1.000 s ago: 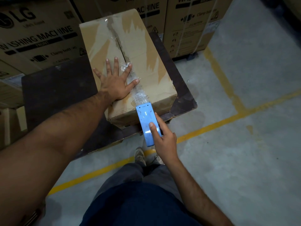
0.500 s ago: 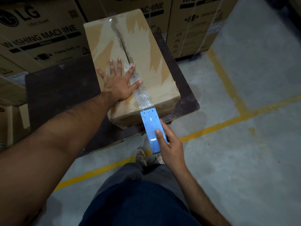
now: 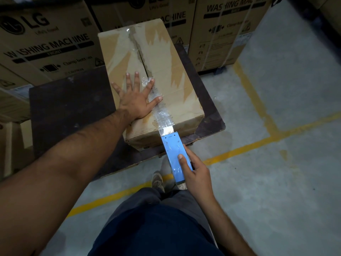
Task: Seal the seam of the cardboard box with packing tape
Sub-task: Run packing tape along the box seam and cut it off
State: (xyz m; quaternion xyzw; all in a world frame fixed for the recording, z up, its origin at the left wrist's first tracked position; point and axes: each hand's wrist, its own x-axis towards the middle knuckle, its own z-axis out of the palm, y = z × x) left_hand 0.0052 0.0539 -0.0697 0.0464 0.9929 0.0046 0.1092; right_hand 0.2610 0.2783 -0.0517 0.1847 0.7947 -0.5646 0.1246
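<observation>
While the left hand (image 3: 137,101) lies flat and spread wide on top of the cardboard box (image 3: 166,74), gripping nothing, its thumb and forefinger press down on a crinkled strip of clear packing tape (image 3: 162,115) that runs along the near part of the seam (image 3: 141,58). The box sits lengthwise on a dark tabletop (image 3: 70,106), its near end close to the tabletop's front edge. Farther along the lid the seam shows as a dark open line between the two flaps, with torn patches of paper and remains of old tape on either side. The tape strip leaves the lid at the near top edge and leads straight into a blue tape dispenser (image 3: 175,156), whose toothed metal blade sits just off that edge. The right hand (image 3: 195,172) is closed around the dispenser, forefinger laid along its flat top and the other fingers curled round its side. Large cartons printed for washing machines (image 3: 46,47) stand behind the tabletop, and yellow lines (image 3: 258,143) cross the grey concrete floor (image 3: 286,191).
</observation>
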